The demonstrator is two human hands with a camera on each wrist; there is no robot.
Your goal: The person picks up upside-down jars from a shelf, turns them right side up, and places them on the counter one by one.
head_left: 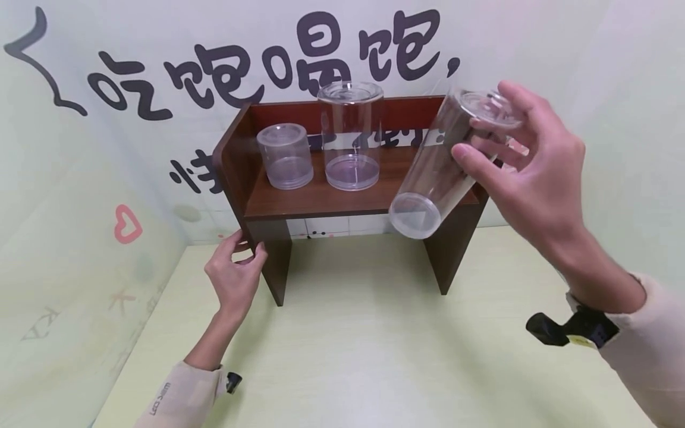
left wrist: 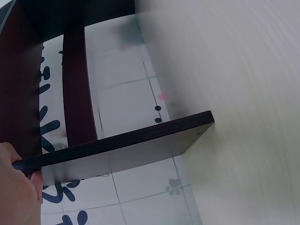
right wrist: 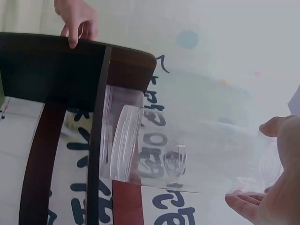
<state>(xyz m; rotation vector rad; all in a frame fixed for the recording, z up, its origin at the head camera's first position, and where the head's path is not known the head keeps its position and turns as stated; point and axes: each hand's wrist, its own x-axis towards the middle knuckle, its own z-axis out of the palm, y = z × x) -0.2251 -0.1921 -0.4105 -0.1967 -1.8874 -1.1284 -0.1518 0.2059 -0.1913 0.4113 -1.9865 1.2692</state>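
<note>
The right arm [head_left: 605, 273] reaches up from the lower right, and the right grip [head_left: 551, 172] curls thumb and fingers around the upper end of a tall clear jar [head_left: 444, 166], tilted in front of the right part of a dark brown, wood-look shelf [head_left: 321, 208]. The left arm [head_left: 211, 345] stretches forward over the pale, faintly grained surface [head_left: 332, 356]; the left grip [head_left: 233, 273] pinches the edge of the flat left side panel [head_left: 273, 255]. A short transparent cylinder [head_left: 286, 154] and a taller cylinder [head_left: 350, 131] stand upright on the shelf, both smooth and round
</note>
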